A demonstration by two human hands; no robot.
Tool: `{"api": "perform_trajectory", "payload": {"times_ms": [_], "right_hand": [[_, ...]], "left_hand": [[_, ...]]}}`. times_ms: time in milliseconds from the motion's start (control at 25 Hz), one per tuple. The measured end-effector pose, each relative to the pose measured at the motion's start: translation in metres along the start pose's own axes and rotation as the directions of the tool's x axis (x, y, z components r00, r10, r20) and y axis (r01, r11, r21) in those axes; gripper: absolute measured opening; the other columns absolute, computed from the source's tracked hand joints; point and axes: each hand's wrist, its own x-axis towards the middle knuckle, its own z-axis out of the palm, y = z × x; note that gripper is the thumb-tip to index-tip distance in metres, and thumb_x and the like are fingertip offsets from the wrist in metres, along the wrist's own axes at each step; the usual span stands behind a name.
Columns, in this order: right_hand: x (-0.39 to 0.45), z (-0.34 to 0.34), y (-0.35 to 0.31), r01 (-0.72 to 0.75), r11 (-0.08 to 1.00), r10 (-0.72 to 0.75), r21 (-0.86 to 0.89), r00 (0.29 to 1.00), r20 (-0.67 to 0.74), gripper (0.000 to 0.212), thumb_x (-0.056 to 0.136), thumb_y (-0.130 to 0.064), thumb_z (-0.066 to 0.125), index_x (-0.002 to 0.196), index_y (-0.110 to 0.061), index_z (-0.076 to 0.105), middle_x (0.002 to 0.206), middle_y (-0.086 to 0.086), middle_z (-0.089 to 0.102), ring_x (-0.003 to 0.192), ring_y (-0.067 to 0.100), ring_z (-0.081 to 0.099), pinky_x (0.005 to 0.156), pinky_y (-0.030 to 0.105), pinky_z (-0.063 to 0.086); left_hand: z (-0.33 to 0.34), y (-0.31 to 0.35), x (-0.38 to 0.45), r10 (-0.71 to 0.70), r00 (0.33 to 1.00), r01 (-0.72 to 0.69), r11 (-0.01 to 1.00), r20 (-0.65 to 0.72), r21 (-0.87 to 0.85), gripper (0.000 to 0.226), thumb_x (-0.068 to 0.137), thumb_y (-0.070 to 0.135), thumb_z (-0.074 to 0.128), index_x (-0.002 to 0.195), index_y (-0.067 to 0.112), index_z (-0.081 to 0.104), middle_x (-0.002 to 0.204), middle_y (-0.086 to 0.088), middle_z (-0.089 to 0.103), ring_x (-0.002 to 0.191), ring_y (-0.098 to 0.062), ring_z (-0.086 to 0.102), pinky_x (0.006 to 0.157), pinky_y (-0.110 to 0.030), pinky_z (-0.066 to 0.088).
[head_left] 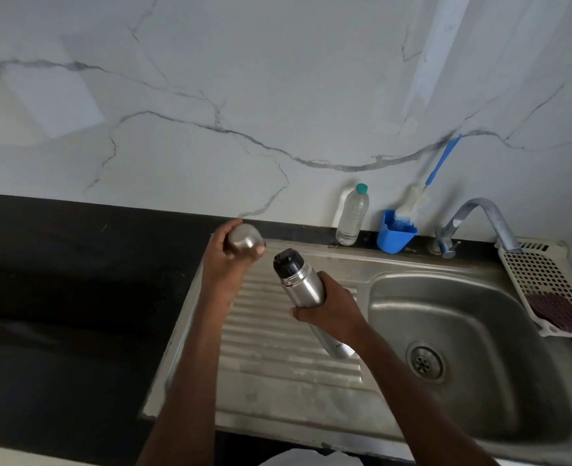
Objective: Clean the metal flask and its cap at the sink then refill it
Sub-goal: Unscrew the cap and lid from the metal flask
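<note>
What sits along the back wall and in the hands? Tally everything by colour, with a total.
Steel: 3 - flask, cap, tap
Blue: 2 - cup, brush
Clear: 1 - water bottle
Total: 6

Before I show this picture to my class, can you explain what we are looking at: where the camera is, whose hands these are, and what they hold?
There is no machine here. A person wears one wide-angle camera on the head, looking down at their own two hands over a kitchen sink. The left hand grips a rounded steel cap. The right hand holds a tilted steel flask with a black stopper above the ribbed steel draining board. To the right is the steel sink basin under a curved metal tap. Against the marble wall stand a clear plastic water bottle and a blue cup with a blue-handled bottle brush. A white plastic basket holds a dark scouring pad.
</note>
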Motion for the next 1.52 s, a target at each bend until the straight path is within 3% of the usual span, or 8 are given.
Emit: {"api": "perform_trajectory", "payload": {"times_ms": [200, 560, 720, 840, 960, 1120, 1400, 1520], "right_hand": [[0.008, 0.007, 0.008, -0.015, 1.000, 0.015, 0.001, 0.999, 0.039, 0.056, 0.065, -0.035, 0.093, 0.108, -0.030, 0.058, 0.095, -0.012, 0.068, 0.084, 0.004, 0.063, 0.065, 0.022, 0.044], [0.007, 0.020, 0.016, -0.040, 0.998, 0.036, 0.053, 0.997, 0.073, 0.058, 0.062, -0.036, 0.094, 0.107, -0.033, 0.058, 0.097, -0.012, 0.069, 0.086, 0.009, 0.066, 0.072, 0.030, 0.054], [0.001, 0.006, 0.017, -0.041, 0.990, 0.030, 0.134, 0.996, 0.082, 0.058, 0.062, -0.035, 0.094, 0.109, -0.035, 0.061, 0.099, -0.010, 0.071, 0.090, 0.010, 0.068, 0.079, 0.034, 0.058], [-0.005, -0.015, 0.015, -0.078, 0.944, 0.022, 0.322, 0.985, 0.173, 0.047, 0.067, -0.028, 0.091, 0.107, -0.027, 0.067, 0.097, 0.001, 0.075, 0.090, 0.021, 0.072, 0.085, 0.042, 0.059], [-0.018, -0.035, 0.016, -0.256, 0.741, -0.054, 0.621, 0.899, 0.435, 0.048, 0.071, -0.028, 0.080, 0.111, -0.005, 0.064, 0.095, 0.024, 0.068, 0.083, 0.036, 0.066, 0.081, 0.046, 0.055], [-0.030, -0.057, 0.021, -0.350, 0.587, -0.217, 0.730, 0.801, 0.558, 0.052, 0.076, -0.030, 0.068, 0.115, 0.002, 0.058, 0.096, 0.027, 0.062, 0.079, 0.035, 0.062, 0.077, 0.041, 0.053], [-0.042, -0.087, 0.027, -0.132, 0.794, -0.092, 0.593, 0.939, 0.331, 0.053, 0.073, -0.027, 0.082, 0.113, 0.002, 0.063, 0.094, 0.024, 0.070, 0.082, 0.037, 0.068, 0.080, 0.050, 0.059], [-0.033, -0.081, 0.021, -0.007, 0.995, 0.015, 0.102, 0.997, -0.080, 0.053, 0.063, -0.046, 0.087, 0.107, -0.032, 0.062, 0.090, -0.012, 0.073, 0.078, 0.008, 0.069, 0.074, 0.037, 0.060]], "left_hand": [[-0.015, -0.093, -0.007, -0.065, 0.988, 0.122, 0.886, -0.139, 0.448, 0.056, 0.078, 0.012, 0.087, 0.128, 0.020, 0.063, 0.118, 0.003, 0.067, 0.110, -0.022, 0.065, 0.088, -0.030, 0.048], [-0.019, -0.156, -0.024, -0.118, 0.982, 0.176, 0.847, -0.145, 0.503, 0.075, 0.081, 0.006, 0.084, 0.147, 0.011, 0.049, 0.138, -0.011, 0.059, 0.126, -0.032, 0.059, 0.101, -0.042, 0.049], [-0.008, -0.117, -0.030, -0.040, 0.986, 0.096, 0.929, -0.161, 0.357, 0.080, 0.088, 0.035, 0.083, 0.154, 0.015, 0.043, 0.155, -0.011, 0.048, 0.142, -0.029, 0.048, 0.109, -0.043, 0.047], [0.019, -0.034, -0.032, -0.090, 0.986, 0.096, 0.995, 0.137, -0.039, 0.074, 0.088, 0.067, 0.066, 0.145, 0.020, 0.057, 0.145, -0.005, 0.062, 0.136, -0.024, 0.057, 0.109, -0.039, 0.049], [0.056, 0.025, -0.041, 0.026, 0.835, 0.170, 0.938, 0.550, -0.302, 0.069, 0.093, 0.037, 0.065, 0.151, 0.004, 0.047, 0.152, -0.019, 0.055, 0.144, -0.036, 0.050, 0.115, -0.050, 0.043], [0.087, 0.037, -0.052, 0.073, 0.707, 0.262, 0.897, 0.704, -0.357, 0.061, 0.093, 0.006, 0.061, 0.150, -0.008, 0.041, 0.152, -0.030, 0.049, 0.146, -0.046, 0.044, 0.124, -0.061, 0.030], [0.121, 0.054, -0.070, -0.013, 0.828, 0.249, 0.905, 0.561, -0.346, 0.054, 0.086, -0.017, 0.060, 0.136, 0.003, 0.066, 0.130, -0.026, 0.069, 0.125, -0.038, 0.066, 0.106, -0.041, 0.054], [0.149, 0.061, -0.077, -0.070, 0.982, 0.083, 0.994, 0.178, -0.069, 0.038, 0.080, -0.004, 0.079, 0.112, 0.016, 0.079, 0.108, -0.008, 0.078, 0.103, -0.021, 0.073, 0.083, -0.026, 0.060]]}}
